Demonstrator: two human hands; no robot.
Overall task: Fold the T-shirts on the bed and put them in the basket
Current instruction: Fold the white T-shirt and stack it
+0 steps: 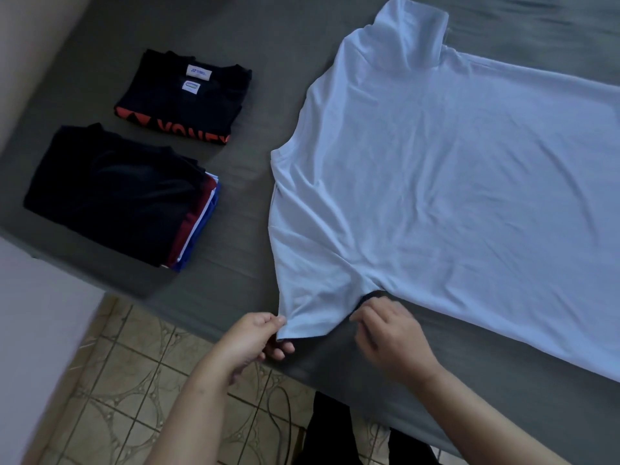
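bed (235, 256): grey sheet, white T-shirt (453, 196) spread at 3 o'clock
floor (134, 380): beige tiles, 7 o'clock
left hand (255, 337): pinches the sleeve hem
right hand (389, 333): blurred, grip unclear

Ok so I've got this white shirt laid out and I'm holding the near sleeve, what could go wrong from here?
1. The white T-shirt lies wrinkled on the bed; folding now may press the creases in.
2. Your left hand pinches only the corner of the near sleeve, so it could slip out mid-fold.
3. The tall stack sits near the bed's corner; tugging the bedding might tip it onto the floor.
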